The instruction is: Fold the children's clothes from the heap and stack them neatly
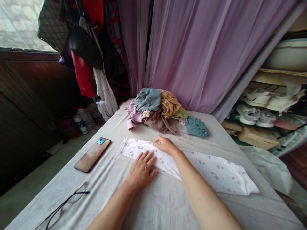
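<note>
A long white garment with a small pink print (211, 169) lies folded into a strip across the bed. My left hand (142, 169) rests flat on its near edge, fingers stretched out and open. At the far edge of the strip, my right hand (165, 144) presses down on the cloth, palm down with fingers together; it grips nothing that I can see. My right forearm crosses over the garment.
A pile of crumpled clothes (157, 108) sits at the far end of the bed, with a small blue piece (196, 127) beside it. A phone (93, 154) and glasses (64, 204) lie on the left of the sheet (168, 207). Purple curtain behind, shoe shelves at right.
</note>
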The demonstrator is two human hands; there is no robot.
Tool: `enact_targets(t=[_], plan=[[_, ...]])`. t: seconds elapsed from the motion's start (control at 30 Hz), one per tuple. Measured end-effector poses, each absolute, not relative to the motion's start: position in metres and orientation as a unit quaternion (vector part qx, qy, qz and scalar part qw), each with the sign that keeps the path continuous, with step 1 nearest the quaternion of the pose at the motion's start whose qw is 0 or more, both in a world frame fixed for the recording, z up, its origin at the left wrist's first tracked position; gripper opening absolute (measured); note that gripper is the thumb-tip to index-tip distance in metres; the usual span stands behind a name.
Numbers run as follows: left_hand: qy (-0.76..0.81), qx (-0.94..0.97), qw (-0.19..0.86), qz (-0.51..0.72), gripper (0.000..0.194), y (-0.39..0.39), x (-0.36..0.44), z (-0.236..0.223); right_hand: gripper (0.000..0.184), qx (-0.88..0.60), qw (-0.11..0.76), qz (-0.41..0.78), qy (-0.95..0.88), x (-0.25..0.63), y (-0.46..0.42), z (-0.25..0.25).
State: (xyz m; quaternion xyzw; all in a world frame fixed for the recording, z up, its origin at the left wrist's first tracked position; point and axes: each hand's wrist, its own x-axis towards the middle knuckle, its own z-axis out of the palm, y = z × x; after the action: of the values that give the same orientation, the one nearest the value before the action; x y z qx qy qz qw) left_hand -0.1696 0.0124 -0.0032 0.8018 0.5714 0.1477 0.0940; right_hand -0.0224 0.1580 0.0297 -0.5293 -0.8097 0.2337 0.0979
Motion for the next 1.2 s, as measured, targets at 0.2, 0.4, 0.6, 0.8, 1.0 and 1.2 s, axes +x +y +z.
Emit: enact_targets(t=[0.2,0.4,0.6,0.8,1.0,1.2], plan=[[0.56,0.806,0.103,0.163,0.054,0.012,-0.17,-0.004,0.029,-0.519,0.135,0.093,-0.839,-0.031,0.153,0.014],[0.561,0.804,0.111,0.163,0.053,0.012,-0.169,-0.001,0.025,-0.546,0.111,0.07,-0.828,-0.041,0.155,0.007],[0.564,0.798,0.097,0.189,0.052,0.014,-0.171,-0.006,0.03,-0.51,0.203,0.061,-0.834,-0.032,0.146,0.008],[0.674,0.708,0.05,0.207,0.047,0.02,-0.181,-0.012,0.039,-0.384,0.207,0.09,-0.895,-0.022,0.112,-0.006],[0.724,0.663,0.026,0.189,0.045,0.02,-0.197,-0.005,0.049,-0.426,0.069,0.092,-0.897,-0.032,0.104,0.0],[0.764,0.624,0.017,0.163,0.045,0.019,-0.215,0.0,0.053,-0.423,0.07,0.115,-0.896,-0.056,0.096,0.006]])
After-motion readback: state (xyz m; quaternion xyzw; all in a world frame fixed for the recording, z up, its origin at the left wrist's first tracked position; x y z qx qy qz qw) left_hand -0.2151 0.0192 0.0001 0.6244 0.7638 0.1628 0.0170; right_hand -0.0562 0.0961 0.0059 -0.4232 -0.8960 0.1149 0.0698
